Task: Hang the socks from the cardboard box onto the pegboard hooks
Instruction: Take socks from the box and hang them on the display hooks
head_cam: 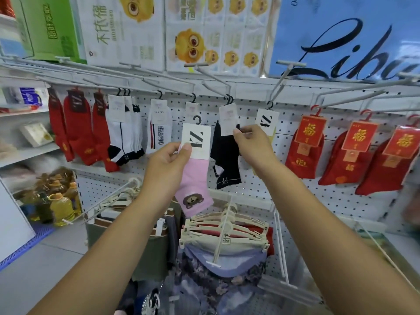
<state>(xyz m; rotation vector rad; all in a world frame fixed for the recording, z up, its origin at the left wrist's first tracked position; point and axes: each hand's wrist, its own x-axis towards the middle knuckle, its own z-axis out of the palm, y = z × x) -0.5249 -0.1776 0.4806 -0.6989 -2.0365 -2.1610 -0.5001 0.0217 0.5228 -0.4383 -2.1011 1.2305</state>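
Holding up a pink sock (196,185) with the left hand (167,165), pinching the lower left corner of its white card (197,142) with the thumb on the front and the fingers curling behind. Dangling the sock in front of the middle of the pegboard (295,194), showing a brown bear face near the toe. Carrying the small black hanger (197,120) at the top of the card in free air, just below the row of hooks (213,76) running along the pegboard's top edge and touching none of them.

Pinching, with the right hand (251,142), the lower right corner of the card on a black sock (226,160), thumb in front and fingers behind. Hanging from a hook just right of the pink sock, by a black hanger of its own: that black sock. Hanging just beside it on the right, partly behind the right hand's fingers: another carded sock (267,120).

Hanging toward the pegboard's left edge: red socks (75,133), then white socks (122,133) with dark toes, then a white striped sock (159,128). Hanging toward the right edge: gold-lettered socks (306,155), red, under red-and-gold cards. Hanging from longer pegs near the bottom edge: cream clip hangers (225,226) carrying folded garments. Standing on the shelf above the top edge: tissue packs (136,30) printed with yellow cartoon faces. Standing low at the far left, beyond the pegboard's edge: yellow oil bottles (61,208).
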